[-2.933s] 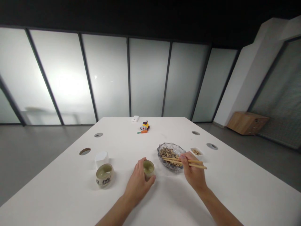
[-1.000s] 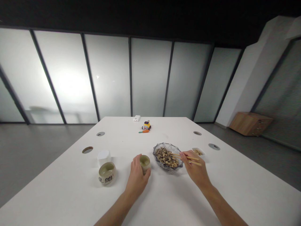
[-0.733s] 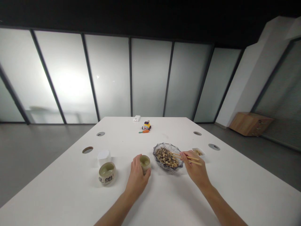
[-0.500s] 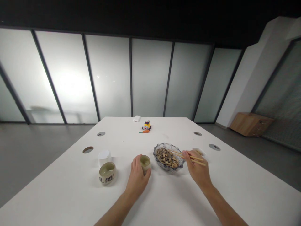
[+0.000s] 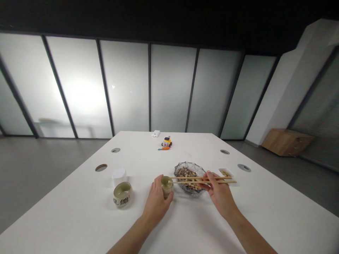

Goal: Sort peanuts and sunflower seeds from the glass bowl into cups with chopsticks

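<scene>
My left hand (image 5: 156,203) is wrapped round a small greenish cup (image 5: 167,184) standing on the white table (image 5: 185,229). My right hand (image 5: 218,194) grips a pair of wooden chopsticks (image 5: 203,179) that lie almost level. Their tips reach left over the cup's rim, crossing above a glass bowl (image 5: 190,176) filled with seeds. Whether a seed sits between the tips is too small to tell.
A larger glazed cup with black characters (image 5: 122,194) and a white container (image 5: 119,175) stand to the left. A small white dish of nuts (image 5: 226,173) sits right of the bowl. A toy car (image 5: 166,142), an orange carrot toy (image 5: 164,148) and a white box (image 5: 156,133) lie at the far edge.
The chopsticks left the seed bowl and swung left, their tips now over the small cup. My left hand stayed on the cup.
</scene>
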`<state>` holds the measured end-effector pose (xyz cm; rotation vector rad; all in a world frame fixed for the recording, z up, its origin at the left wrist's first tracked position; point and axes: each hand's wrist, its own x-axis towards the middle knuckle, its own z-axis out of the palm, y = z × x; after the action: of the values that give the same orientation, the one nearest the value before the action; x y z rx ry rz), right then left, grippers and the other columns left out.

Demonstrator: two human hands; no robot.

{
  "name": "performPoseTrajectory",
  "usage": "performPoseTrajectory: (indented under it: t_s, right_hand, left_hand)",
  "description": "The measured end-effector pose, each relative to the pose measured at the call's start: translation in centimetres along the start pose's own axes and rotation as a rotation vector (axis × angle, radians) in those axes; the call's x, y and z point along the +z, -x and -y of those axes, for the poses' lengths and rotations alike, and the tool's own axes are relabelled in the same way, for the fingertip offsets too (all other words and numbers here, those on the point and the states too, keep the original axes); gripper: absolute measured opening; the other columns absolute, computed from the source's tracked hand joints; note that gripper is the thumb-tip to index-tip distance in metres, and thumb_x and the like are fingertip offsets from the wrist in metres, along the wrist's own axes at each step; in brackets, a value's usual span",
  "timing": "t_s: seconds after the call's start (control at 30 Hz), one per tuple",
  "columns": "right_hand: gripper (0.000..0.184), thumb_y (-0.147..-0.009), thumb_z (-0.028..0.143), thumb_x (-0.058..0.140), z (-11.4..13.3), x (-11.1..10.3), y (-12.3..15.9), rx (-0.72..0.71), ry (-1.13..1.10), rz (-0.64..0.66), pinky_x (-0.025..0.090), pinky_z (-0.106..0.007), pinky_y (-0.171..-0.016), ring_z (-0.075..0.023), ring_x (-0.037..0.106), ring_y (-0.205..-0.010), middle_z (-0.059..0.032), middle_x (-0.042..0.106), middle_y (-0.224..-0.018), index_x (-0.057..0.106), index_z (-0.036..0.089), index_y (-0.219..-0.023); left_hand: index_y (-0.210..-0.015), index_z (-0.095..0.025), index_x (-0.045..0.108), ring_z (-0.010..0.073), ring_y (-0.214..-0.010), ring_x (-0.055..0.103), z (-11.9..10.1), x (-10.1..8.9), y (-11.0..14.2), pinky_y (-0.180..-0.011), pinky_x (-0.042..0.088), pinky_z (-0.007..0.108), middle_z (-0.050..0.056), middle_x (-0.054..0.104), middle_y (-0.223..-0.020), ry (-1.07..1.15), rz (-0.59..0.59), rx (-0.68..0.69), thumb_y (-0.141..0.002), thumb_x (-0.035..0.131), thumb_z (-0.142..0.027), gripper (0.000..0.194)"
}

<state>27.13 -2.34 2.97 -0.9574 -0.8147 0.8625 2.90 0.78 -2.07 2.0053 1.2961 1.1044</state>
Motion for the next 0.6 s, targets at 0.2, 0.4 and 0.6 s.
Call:
performPoseTrajectory:
  t_s: [0.2,0.4,0.6]
  right_hand:
    - [0.043,-0.083,0.065,0.077,0.2,0.1,0.3,-0.116,0.076,-0.013,0.065,-0.041,-0.057,-0.0238,0.071,-0.066,-0.0063,0.073,-0.074,0.074,0.022,-0.08]
    - [0.046,-0.094,0.063,0.064,1.4,-2.1,-1.0,-0.437,0.461,-0.13,0.065,-0.039,-0.061,-0.0231,0.073,-0.062,-0.0084,0.075,-0.077,0.071,0.02,-0.081]
    - [0.045,-0.104,0.057,0.052,1.0,-2.2,-0.5,-0.653,0.849,-0.054,0.056,-0.034,-0.067,-0.0222,0.07,-0.073,-0.0063,0.073,-0.077,0.073,0.023,-0.082]
  left_hand:
    - [-0.143,-0.017,0.046,0.0323,-0.138,0.054,-0.1,-0.1,0.1,-0.121,0.041,0.052,0.017,0.059,-0.144,0.024,-0.019,0.002,-0.086,0.063,-0.033,0.062]
    - [-0.143,-0.019,0.047,0.033,-0.138,0.054,0.0,-0.2,0.1,-0.121,0.041,0.052,0.017,0.059,-0.145,0.023,-0.025,0.013,-0.086,0.063,-0.033,0.06]
    - [-0.143,-0.017,0.046,0.0325,-0.139,0.053,0.0,-0.2,0.1,-0.122,0.04,0.051,0.018,0.057,-0.145,0.009,-0.009,0.013,-0.087,0.061,-0.034,0.061]
